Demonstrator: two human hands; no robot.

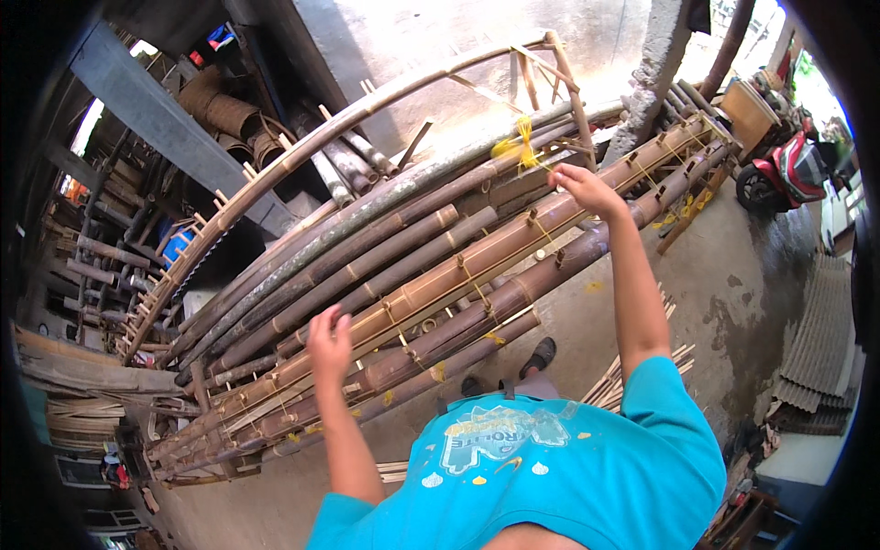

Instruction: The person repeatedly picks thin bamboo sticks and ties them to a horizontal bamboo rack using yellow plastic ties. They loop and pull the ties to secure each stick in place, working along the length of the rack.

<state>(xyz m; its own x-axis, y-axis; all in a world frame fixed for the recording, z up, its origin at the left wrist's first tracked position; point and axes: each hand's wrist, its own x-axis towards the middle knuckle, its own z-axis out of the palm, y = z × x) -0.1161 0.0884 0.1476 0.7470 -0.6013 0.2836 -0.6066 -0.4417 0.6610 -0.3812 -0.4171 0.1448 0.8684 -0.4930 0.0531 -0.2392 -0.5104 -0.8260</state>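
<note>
In front of me lies a long frame of brown bamboo poles (431, 295), bound at intervals with thin yellow ties and fitted with small pegs. My right hand (587, 191) is raised above its far side. Thumb and fingers are pinched at the end of a yellow string, which runs from a loose yellow bundle (526, 153) hung over the poles behind. My left hand (330, 345) hovers at the frame's far edge, left of centre, with fingers curled together. Whatever it may hold is too small to make out.
Several loose bamboo poles (367, 275) lie just beyond the frame. A curved bamboo piece with pegs (302, 151) arches behind them. Split bamboo strips (605, 390) rest on the floor by my right side. Farther right stand a red motorcycle (790, 174) and corrugated sheets (818, 321).
</note>
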